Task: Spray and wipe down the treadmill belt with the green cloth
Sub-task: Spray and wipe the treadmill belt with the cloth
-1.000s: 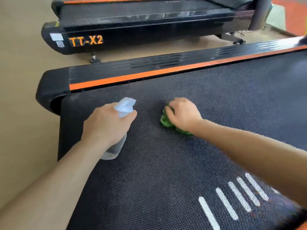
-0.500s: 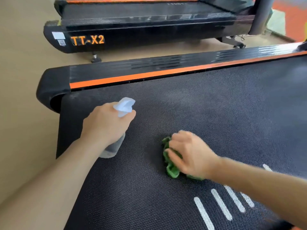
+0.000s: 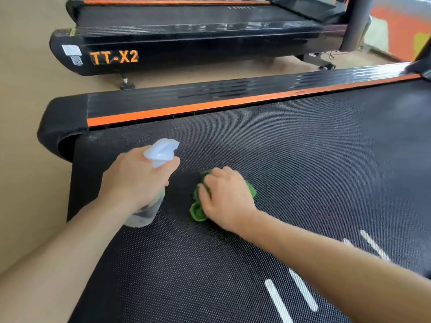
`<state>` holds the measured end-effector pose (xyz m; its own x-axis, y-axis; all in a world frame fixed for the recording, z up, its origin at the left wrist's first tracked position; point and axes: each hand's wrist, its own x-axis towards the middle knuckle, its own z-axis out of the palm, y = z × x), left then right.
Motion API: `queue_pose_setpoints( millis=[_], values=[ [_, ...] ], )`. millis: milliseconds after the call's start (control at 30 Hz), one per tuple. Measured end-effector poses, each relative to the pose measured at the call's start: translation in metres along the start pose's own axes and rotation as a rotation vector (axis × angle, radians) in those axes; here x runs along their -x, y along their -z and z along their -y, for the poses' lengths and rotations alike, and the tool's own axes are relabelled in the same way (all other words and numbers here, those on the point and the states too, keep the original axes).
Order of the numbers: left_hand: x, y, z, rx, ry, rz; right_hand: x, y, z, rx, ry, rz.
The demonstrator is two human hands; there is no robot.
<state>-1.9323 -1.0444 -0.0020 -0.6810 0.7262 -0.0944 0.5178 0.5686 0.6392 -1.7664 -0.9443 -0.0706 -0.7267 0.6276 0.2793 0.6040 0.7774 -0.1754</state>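
The black textured treadmill belt (image 3: 291, 173) fills most of the view. My right hand (image 3: 227, 198) grips a crumpled green cloth (image 3: 198, 209) and presses it onto the belt near its left end. Most of the cloth is hidden under the hand. My left hand (image 3: 137, 180) grips a clear spray bottle (image 3: 161, 151) with a white trigger head, held just above the belt to the left of the cloth. The bottle's lower body (image 3: 145, 212) shows below the hand.
A black side rail with an orange stripe (image 3: 210, 106) runs along the belt's far edge. A second treadmill marked TT-X2 (image 3: 114, 57) stands behind on the tan floor (image 3: 28, 127). White stripes (image 3: 277, 299) mark the belt at lower right.
My right hand first pulled the cloth toward me across the belt, then pushed it back away and slightly left. The left hand with the bottle stayed in place.
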Motion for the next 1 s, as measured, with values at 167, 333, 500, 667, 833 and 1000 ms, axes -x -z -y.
queue_pose_setpoints(
  millis=[167, 333, 500, 667, 833, 1000],
  values=[
    [0.002, 0.003, 0.006, 0.056, 0.013, -0.005, -0.001, 0.005, -0.025, -0.047, 0.358, 0.063],
    [0.000, 0.002, 0.012, 0.079, -0.012, -0.046, -0.080, -0.003, -0.085, 0.148, -0.275, -0.016],
    [0.000, 0.001, 0.017, 0.146, 0.002, -0.071, -0.062, -0.007, -0.050, 0.157, -0.302, -0.001],
    [0.004, 0.009, 0.017, 0.273, 0.078, -0.049, 0.030, 0.002, 0.037, -0.103, 0.135, 0.057],
    [0.014, 0.032, 0.034, 0.345, 0.159, -0.045, 0.007, -0.006, 0.018, -0.050, 0.345, 0.062],
    [0.019, 0.061, 0.069, 0.440, 0.283, -0.083, -0.095, -0.027, -0.002, 0.145, -0.229, 0.012]
  ],
)
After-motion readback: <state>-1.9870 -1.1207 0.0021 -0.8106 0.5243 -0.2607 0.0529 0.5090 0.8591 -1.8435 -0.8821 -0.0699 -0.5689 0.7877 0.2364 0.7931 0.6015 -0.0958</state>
